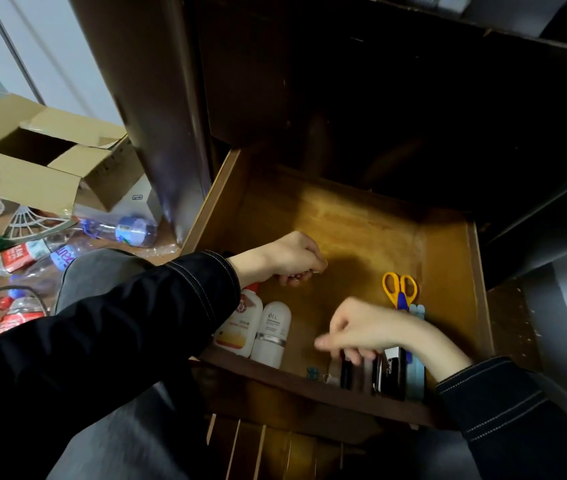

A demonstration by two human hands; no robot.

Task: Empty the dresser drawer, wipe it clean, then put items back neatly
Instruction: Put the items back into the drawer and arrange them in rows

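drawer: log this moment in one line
drawer: open, part filled | left hand: grips small metal item | right hand: over black cases, grip blurred | bottles: front left | scissors: right side

Lower centre of the frame, inside the drawer (448, 271): a white bottle (271, 336) carries "ell" in thin grey letters above its silver band. We cannot read the finer lines under that word.

Just left of it, an orange-and-white bottle (240, 327) has a round red emblem and grey print, both too blurred to read.

Lower right, a black case (391, 370) bears a white script mark. We cannot make it out.

Left edge, on the floor: a red-label bottle (20, 252) shows white characters, not legible. The clear bottle (63, 254) beside it has large purple letters, only partly in view. A white box (136, 202) shows one small dark sign, unreadable.
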